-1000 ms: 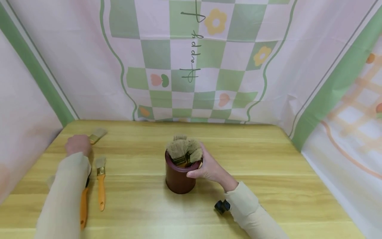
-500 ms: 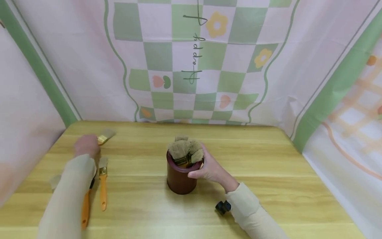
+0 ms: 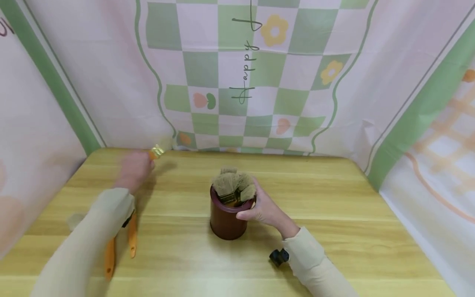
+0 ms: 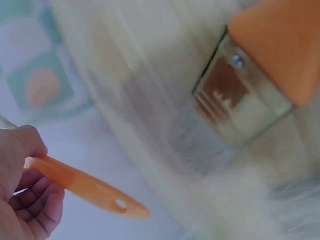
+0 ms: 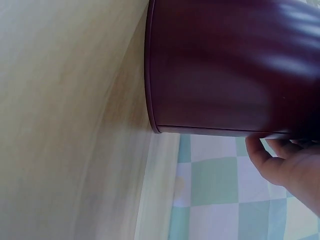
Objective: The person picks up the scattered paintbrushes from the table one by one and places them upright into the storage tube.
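Wood-grain table (image 3: pixel 363 231), green-checked hanging (image 3: pixel 237 70) behind, perhaps cloth

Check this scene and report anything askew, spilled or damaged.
One oddity: the word "Happy" on the cloth behind the table runs sideways, as if hung turned. The can stands upright in the right hand; I see no spill or damage.

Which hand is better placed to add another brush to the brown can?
Probably the left hand: it grips a paintbrush above the table, whereas the right hand holds the brown can near its rim.
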Motion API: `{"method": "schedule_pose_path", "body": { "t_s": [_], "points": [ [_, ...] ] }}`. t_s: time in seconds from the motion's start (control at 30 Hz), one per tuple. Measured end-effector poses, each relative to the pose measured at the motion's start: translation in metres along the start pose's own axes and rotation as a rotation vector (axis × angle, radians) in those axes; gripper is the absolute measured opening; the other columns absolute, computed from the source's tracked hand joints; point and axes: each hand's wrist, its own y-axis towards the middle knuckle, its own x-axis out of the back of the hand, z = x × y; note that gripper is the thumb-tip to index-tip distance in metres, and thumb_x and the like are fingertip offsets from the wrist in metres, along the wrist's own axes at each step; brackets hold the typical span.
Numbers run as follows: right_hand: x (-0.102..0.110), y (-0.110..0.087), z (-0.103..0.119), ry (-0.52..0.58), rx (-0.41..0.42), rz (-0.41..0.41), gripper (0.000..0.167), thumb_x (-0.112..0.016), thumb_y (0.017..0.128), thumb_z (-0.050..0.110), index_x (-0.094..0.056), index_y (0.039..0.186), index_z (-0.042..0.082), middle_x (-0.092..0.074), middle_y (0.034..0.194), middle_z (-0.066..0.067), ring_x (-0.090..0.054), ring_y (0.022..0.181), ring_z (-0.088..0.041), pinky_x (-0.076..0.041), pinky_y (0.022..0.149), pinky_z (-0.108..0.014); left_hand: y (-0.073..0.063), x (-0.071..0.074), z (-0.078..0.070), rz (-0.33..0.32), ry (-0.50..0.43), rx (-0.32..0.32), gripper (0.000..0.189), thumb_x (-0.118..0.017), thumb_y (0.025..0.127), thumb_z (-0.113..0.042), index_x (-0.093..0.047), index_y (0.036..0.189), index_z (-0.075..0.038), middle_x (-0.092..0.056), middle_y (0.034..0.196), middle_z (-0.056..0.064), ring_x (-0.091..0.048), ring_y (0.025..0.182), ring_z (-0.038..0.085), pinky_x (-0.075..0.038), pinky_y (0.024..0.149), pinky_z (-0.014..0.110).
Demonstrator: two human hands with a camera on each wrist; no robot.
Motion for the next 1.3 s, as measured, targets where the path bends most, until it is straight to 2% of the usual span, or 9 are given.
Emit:
{"method": "schedule_pose_path", "body": {
  "t_s": [0.1, 0.17, 0.43, 0.6, 0.7, 0.83, 1.07, 1.17, 1.3],
  "points": [
    [0.0, -0.001, 0.001, -0.004, -0.004, -0.007, 0.109, -0.088, 0.068, 0.032, -0.018, 0.15, 0.011, -0.037, 0.148, -0.018, -0.036, 0.136, -0.036, -0.027, 0.112, -0.054, 0.002, -0.001, -0.028, -0.042, 0.029, -0.103, 0.019, -0.058, 0.081, -0.008, -0.059, 0.065, 0.003, -0.057, 0.071, 0.017, -0.055, 0.061, 0.029, -0.05, 0.054, 0.044],
    [0.0, -0.001, 0.002, -0.003, -0.008, -0.009, 0.11, -0.088, 0.067, 0.031, -0.018, 0.15, 0.011, -0.037, 0.148, -0.018, -0.035, 0.136, -0.036, -0.026, 0.112, -0.053, 0.003, 0.0, -0.045, -0.086, 0.01, -0.151, 0.016, -0.059, 0.08, -0.007, -0.061, 0.069, 0.004, -0.056, 0.072, 0.016, -0.053, 0.06, 0.027, -0.049, 0.052, 0.041],
    [0.003, -0.006, 0.003, -0.012, -0.008, -0.023, 0.108, -0.087, 0.069, 0.032, -0.02, 0.149, 0.008, -0.038, 0.147, -0.019, -0.037, 0.135, -0.036, -0.027, 0.112, -0.053, -0.002, 0.013, -0.096, -0.397, -0.048, -0.322, 0.012, -0.068, 0.077, -0.006, -0.064, 0.076, 0.006, -0.056, 0.067, 0.015, -0.054, 0.056, 0.028, -0.05, 0.049, 0.04],
    [0.001, -0.007, 0.003, -0.041, -0.021, -0.008, 0.111, -0.086, 0.07, 0.034, -0.015, 0.151, 0.008, -0.034, 0.15, -0.016, -0.034, 0.139, -0.034, -0.025, 0.113, -0.054, -0.016, 0.029, -0.111, -0.525, -0.076, -0.324, 0.012, -0.068, 0.075, -0.005, -0.062, 0.074, 0.006, -0.052, 0.065, 0.012, -0.047, 0.052, 0.024, -0.047, 0.043, 0.039],
    [-0.002, -0.006, 0.004, -0.059, -0.036, 0.004, 0.112, -0.086, 0.07, 0.034, -0.014, 0.152, 0.007, -0.034, 0.151, -0.015, -0.033, 0.14, -0.032, -0.025, 0.114, -0.052, -0.024, 0.039, -0.116, -0.56, -0.104, -0.29, 0.015, -0.07, 0.074, -0.005, -0.061, 0.071, 0.007, -0.051, 0.063, 0.013, -0.045, 0.05, 0.024, -0.046, 0.042, 0.039],
    [-0.001, -0.007, 0.004, -0.051, -0.042, -0.02, 0.114, -0.087, 0.068, 0.037, -0.016, 0.152, 0.008, -0.035, 0.151, -0.016, -0.033, 0.139, -0.033, -0.025, 0.114, -0.052, -0.028, 0.053, -0.129, -0.576, -0.207, -0.279, 0.018, -0.07, 0.076, -0.008, -0.061, 0.073, 0.006, -0.052, 0.064, 0.015, -0.049, 0.051, 0.026, -0.046, 0.045, 0.039],
    [-0.002, -0.007, 0.001, -0.04, -0.004, -0.008, 0.116, -0.085, 0.068, 0.047, -0.014, 0.152, 0.012, -0.031, 0.153, -0.016, -0.031, 0.141, -0.034, -0.025, 0.114, -0.053, -0.045, 0.077, -0.151, -0.647, -0.318, -0.336, 0.014, -0.07, 0.074, -0.007, -0.064, 0.075, 0.006, -0.054, 0.064, 0.014, -0.052, 0.053, 0.025, -0.047, 0.047, 0.036],
    [-0.001, -0.007, 0.0, -0.052, 0.021, -0.012, 0.114, -0.084, 0.068, 0.048, -0.016, 0.151, 0.012, -0.032, 0.152, -0.016, -0.032, 0.14, -0.033, -0.024, 0.114, -0.053, -0.053, 0.088, -0.161, -0.64, -0.382, -0.339, 0.011, -0.07, 0.073, -0.006, -0.065, 0.074, 0.004, -0.056, 0.065, 0.012, -0.054, 0.054, 0.022, -0.046, 0.048, 0.032],
    [-0.001, -0.006, -0.002, -0.038, 0.056, -0.008, 0.111, -0.085, 0.068, 0.044, -0.018, 0.15, 0.01, -0.034, 0.15, -0.016, -0.035, 0.137, -0.033, -0.026, 0.113, -0.052, -0.066, 0.103, -0.177, -0.599, -0.523, -0.342, 0.004, -0.07, 0.072, -0.002, -0.068, 0.074, 0.0, -0.059, 0.065, 0.009, -0.058, 0.057, 0.016, -0.05, 0.052, 0.028]
  ]
}}
